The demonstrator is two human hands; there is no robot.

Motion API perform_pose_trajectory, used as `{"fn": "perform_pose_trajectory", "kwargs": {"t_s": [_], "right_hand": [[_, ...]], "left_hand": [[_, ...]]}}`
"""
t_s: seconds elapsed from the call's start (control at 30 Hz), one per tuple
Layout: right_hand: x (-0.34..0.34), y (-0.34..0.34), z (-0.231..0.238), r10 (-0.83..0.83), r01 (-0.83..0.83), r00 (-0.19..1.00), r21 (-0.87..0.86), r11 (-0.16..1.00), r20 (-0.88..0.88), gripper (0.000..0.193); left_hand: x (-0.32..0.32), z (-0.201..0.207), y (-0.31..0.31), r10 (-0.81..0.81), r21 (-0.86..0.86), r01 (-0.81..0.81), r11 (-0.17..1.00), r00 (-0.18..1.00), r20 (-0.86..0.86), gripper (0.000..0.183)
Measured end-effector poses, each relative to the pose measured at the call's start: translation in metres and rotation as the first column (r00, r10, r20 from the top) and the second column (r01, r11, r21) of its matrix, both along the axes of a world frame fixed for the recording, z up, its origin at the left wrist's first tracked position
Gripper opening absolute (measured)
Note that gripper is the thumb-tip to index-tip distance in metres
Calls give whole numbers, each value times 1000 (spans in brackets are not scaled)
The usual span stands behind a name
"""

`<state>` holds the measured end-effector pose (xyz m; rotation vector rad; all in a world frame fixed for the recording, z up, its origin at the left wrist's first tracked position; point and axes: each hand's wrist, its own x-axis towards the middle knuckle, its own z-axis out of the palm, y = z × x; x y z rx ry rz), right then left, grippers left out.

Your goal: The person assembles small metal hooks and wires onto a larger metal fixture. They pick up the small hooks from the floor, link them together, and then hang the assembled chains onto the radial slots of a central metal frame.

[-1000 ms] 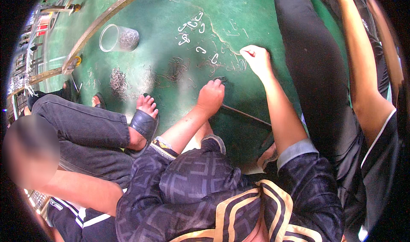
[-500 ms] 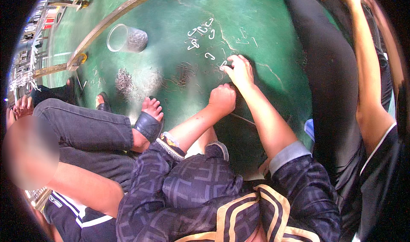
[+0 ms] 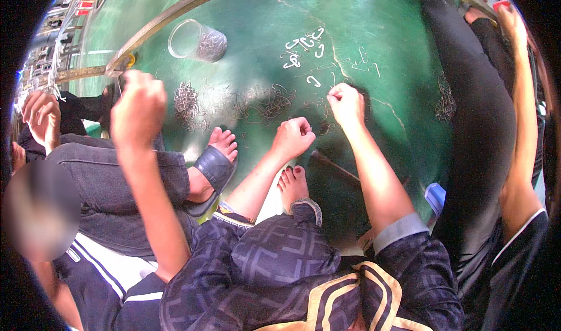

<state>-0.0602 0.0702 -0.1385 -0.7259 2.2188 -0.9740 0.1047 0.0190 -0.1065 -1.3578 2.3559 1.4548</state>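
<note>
Since half a second earlier, both hands had drawn apart: my right hand (image 3: 346,102) had shifted a little right along the green painted floor (image 3: 245,50), while my left hand (image 3: 294,137) had dropped nearer to me and away from it. A neighbour's raised fist (image 3: 137,106) had also come into view on the left, high above the floor.

My right-hand fingers were pinched together at the floor, right beside the scatter of small pale bent-wire hooks (image 3: 304,44) lying further off; I could not tell whether a hook was actually caught between them. My left hand was curled into a loose fist with nothing visible in it. A darker tangle of thin wire pieces (image 3: 272,103) lay just left of the right hand, and another heap (image 3: 187,100) sat further left, near the clear plastic cup (image 3: 196,40) tipped on its side at the far left.

To do this pick well, I judged I should take one hook at a time with the fingertips pressed flat to the floor, since thin wire slips and snags on its neighbours. The left hand could steady the tangle. A dark slim rod (image 3: 333,166) lay near my bare foot (image 3: 294,185), so I would keep my wrist clear of it.
</note>
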Motion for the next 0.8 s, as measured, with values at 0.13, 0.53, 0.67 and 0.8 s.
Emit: {"fn": "perform_pose_trajectory", "kwargs": {"t_s": [0.13, 0.53, 0.67, 0.8], "right_hand": [[-14, 10, -12, 39, -49, 998, -192, 980, -52, 10], [-15, 19, 20, 69, 200, 548, -211, 957, 834, 14], [-6, 13, 30, 99, 107, 642, -216, 971, 760, 15], [-3, 9, 39, 186, 89, 696, -341, 936, 693, 17]], "left_hand": [[6, -6, -1, 69, 69, -66, 995, 997, -43, 17], [17, -10, -14, 410, 500, -264, 825, 888, -208, 6], [13, 1, -27, 549, 673, -210, 710, 763, -340, 7], [-8, 20, -33, 427, 556, -107, 824, 763, -486, 8]]}}
